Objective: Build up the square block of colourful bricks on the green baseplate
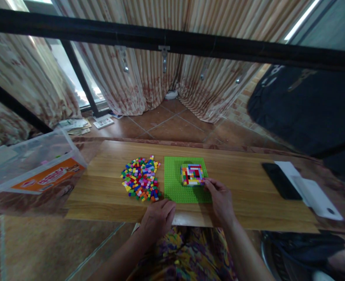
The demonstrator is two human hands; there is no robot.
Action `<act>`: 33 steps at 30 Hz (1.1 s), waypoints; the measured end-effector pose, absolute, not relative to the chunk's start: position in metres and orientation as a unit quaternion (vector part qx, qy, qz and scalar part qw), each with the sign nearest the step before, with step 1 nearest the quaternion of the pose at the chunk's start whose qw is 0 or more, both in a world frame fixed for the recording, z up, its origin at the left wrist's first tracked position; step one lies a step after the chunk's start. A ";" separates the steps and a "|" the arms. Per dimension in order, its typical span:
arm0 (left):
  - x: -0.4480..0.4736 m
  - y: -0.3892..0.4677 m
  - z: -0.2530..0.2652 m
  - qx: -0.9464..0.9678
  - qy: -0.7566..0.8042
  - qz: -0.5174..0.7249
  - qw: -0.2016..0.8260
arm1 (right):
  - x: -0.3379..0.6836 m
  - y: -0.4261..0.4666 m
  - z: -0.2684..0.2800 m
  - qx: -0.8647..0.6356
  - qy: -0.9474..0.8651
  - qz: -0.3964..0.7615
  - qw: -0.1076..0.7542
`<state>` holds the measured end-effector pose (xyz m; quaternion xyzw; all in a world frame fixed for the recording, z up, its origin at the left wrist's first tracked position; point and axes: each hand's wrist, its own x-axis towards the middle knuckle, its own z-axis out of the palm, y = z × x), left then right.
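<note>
A green studded baseplate lies on the wooden table. On it stands a low, roughly square structure of multicoloured toy bricks, with gaps in its middle. My right hand has thumb and forefinger closed at the structure's near right corner; any single brick between the fingertips is too small to make out. My left hand rests by the table's front edge, at the baseplate's lower left corner, fingers curled under. Whatever it may hold is hidden. Left of the baseplate spreads a pile of loose toy bricks.
A clear plastic box with an orange label stands at the table's left. Right on the wooden table lie a black phone and a white flat object. A dark metal bar crosses above, before curtains.
</note>
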<state>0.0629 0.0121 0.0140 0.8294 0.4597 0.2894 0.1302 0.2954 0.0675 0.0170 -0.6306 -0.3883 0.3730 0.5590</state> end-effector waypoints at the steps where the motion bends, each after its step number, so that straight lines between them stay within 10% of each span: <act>1: 0.063 0.012 0.014 0.830 0.460 0.289 0.129 | 0.296 0.067 0.017 -0.632 -0.391 0.371 0.557; 33: 0.058 0.010 0.021 0.833 0.416 0.316 0.183 | 0.298 0.070 0.031 -0.676 -0.377 0.360 0.520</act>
